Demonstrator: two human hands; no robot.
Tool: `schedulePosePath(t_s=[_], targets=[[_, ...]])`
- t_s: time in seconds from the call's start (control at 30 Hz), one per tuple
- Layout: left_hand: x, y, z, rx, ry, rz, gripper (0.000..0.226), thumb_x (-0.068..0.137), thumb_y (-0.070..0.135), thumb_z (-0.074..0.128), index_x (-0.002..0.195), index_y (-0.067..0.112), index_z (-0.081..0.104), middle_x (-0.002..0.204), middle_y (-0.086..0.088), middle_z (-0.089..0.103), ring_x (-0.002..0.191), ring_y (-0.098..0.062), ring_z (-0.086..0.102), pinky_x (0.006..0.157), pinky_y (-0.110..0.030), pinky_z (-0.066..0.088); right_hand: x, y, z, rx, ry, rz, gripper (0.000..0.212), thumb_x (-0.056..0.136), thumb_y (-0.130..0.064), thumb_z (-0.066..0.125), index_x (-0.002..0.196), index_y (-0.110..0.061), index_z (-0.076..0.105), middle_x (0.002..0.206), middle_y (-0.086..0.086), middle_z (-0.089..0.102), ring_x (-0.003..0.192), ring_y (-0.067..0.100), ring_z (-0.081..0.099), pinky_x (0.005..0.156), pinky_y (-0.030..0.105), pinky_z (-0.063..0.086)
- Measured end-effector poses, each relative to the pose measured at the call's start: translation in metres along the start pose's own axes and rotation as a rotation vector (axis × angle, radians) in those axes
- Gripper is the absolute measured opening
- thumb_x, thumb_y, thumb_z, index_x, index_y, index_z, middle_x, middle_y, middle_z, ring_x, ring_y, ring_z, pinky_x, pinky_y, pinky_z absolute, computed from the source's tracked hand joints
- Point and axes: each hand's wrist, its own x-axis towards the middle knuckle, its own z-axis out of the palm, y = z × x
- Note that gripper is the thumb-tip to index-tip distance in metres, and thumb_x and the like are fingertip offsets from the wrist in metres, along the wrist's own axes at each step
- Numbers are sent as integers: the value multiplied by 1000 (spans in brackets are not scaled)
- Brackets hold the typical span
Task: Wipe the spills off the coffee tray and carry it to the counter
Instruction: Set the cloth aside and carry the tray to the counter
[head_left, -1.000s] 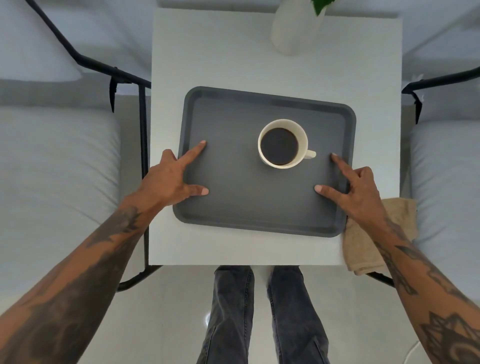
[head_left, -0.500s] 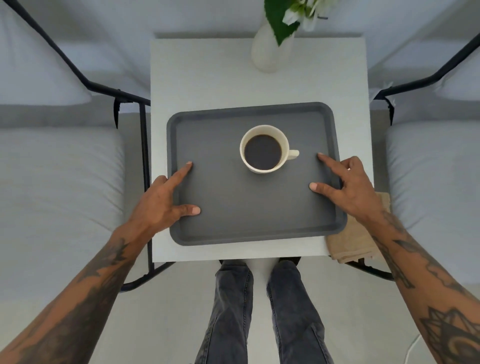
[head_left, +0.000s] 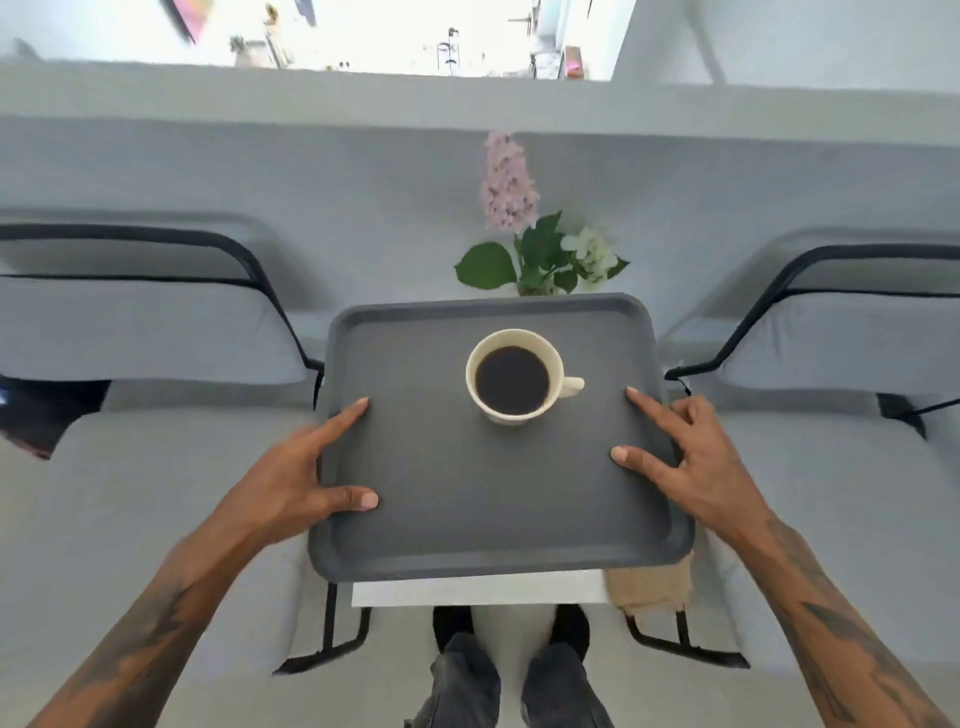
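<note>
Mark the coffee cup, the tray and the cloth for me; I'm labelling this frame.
coffee cup (head_left: 513, 379), head view, on the dark coffee.
tray (head_left: 467, 499), head view, on its bare floor.
cloth (head_left: 649, 584), head view, on the beige fold below the tray's corner.

single head-worn wide view, close above the tray (head_left: 467, 519), angled forward and down

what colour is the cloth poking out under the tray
Tan, a light beige cloth, seen in the head view under the tray.
</note>
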Motion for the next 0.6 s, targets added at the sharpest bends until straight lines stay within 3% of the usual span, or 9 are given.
schedulePosePath(t_s=[0.1,0.17,0.27,0.37,0.47,0.6], targets=[[-14,36,-48,-191,-38,73,110,44,62,92,140,60,39,147,1,48,133,-20,50,110,-52,43,0,-42,-40,7,72,-48,69,78,-39,77,141,-32,52,100,1,38,89,12,43,90,25,40],[-23,60,-76,-222,-27,100,110,41,60,94,138,59,43,144,3,53,129,-19,56,107,-51,47,-1,-67,-66,-7,107,-78,69,76,-43,77,140,-32,53,101,2,41,88,11,45,92,27,42],[-36,94,-113,-222,23,146,106,41,56,96,135,62,46,131,13,63,113,-13,68,92,-35,58,-1,-98,-104,-16,151,-129,73,70,-59,70,137,-40,52,102,-1,42,88,0,48,88,25,40],[-49,126,-142,-206,66,213,102,52,36,94,140,52,46,123,18,66,101,-1,70,74,-15,59,3,-122,-137,7,176,-168,75,63,-67,68,134,-45,55,101,-5,43,91,-2,49,81,20,39],[-66,154,-166,-158,111,242,107,58,30,90,149,43,36,129,19,58,99,6,68,74,-9,55,7,-142,-165,26,195,-216,75,61,-68,72,131,-46,57,98,-10,45,90,-3,50,77,14,39],[-90,178,-186,-100,188,257,108,57,39,90,150,44,33,130,22,58,99,7,68,72,-6,53,11,-163,-190,8,219,-297,75,61,-71,71,131,-47,57,93,-13,46,90,4,52,74,15,38]])
